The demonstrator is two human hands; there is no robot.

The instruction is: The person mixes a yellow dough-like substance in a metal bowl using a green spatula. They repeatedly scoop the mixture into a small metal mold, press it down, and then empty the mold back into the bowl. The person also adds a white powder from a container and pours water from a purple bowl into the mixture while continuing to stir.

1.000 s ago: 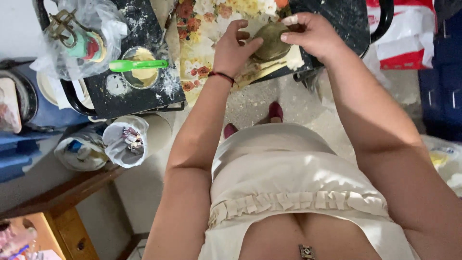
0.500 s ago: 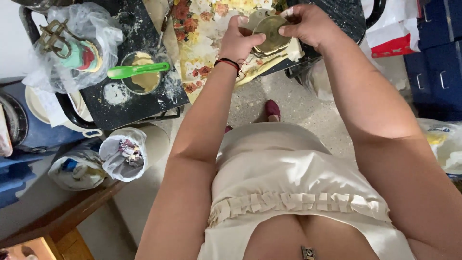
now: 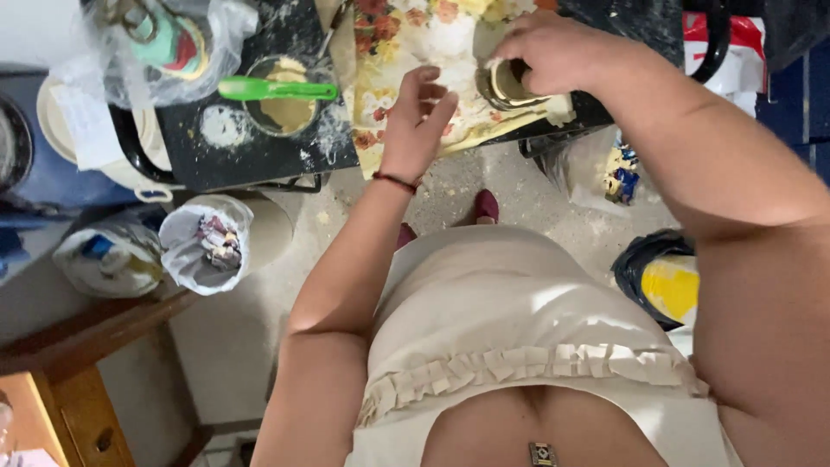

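Right hand [image 3: 558, 47] fingers clasped over round metal cup [image 3: 506, 84]; left hand [image 3: 419, 121] open, loose.

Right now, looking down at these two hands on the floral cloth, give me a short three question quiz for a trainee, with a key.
1. True or false: the left hand grips the round metal cup.
2. Which hand is on the round metal cup? A) left hand B) right hand C) neither
3. Fill in: the green spatula lies across a round ____ on the dark tray.

Key
1. False: the left hand is open, fingers spread above the floral cloth, beside the cup.
2. B: the right hand closes over the cup from above.
3. Bowl, holding a tan mix.
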